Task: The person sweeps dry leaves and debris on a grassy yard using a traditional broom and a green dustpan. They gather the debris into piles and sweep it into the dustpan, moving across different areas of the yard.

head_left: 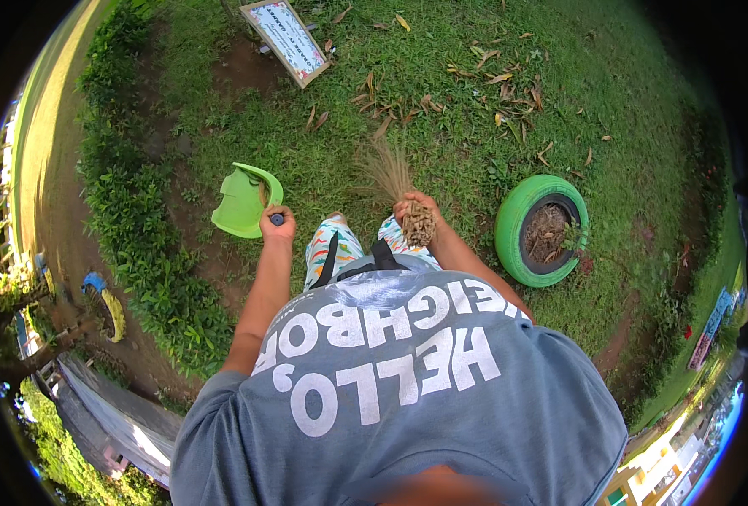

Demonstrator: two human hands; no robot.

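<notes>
My left hand (278, 223) is closed round the dark-tipped handle of a bright green dustpan (240, 202). The pan hangs low on my left, and a brown leaf or two seem to lie inside it, against its wall. In my right hand (420, 212) a stick broom (388, 171) is gripped near its bound butt end. Its thin tan bristles fan out forward toward the grass. Just beyond their tips lie scattered dry brown leaves (382, 105). How far the bristles stand off the ground I cannot tell.
On my right stands a green-painted tire (509, 228) with dry litter inside. A framed sign (285, 38) leans ahead to the left. A leafy hedge (121, 185) runs along the left side. More fallen leaves (500, 78) dot the grass ahead to the right.
</notes>
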